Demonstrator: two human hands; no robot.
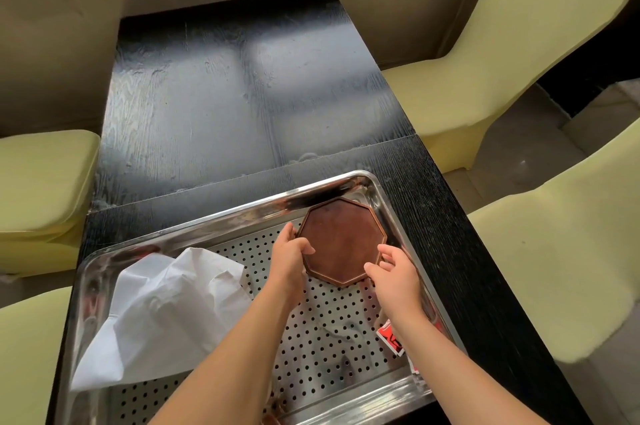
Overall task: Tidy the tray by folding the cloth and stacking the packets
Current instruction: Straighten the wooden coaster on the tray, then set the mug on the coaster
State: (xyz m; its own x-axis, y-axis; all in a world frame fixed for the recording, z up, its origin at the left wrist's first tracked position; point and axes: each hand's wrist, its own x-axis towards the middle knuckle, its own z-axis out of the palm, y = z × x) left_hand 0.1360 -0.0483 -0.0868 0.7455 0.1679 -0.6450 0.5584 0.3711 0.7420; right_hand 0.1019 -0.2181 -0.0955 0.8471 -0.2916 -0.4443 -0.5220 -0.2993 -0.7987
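A steel tray (242, 208) with a perforated floor lies on the black table. A white cloth (162, 313) lies crumpled in its left half. A brown octagonal wooden plate (341, 241) sits in the tray's far right corner. My left hand (291, 251) grips the plate's left edge. My right hand (394, 268) touches its near right edge with fingers spread. A red and white packet (389, 338) shows by the tray's right wall, mostly hidden under my right forearm.
The black wooden table (242, 85) stretches away beyond the tray. Pale yellow-green covered chairs stand on the right (519, 54), near right (571, 251) and left (41, 182). The tray's near rim (363, 400) is close to my body.
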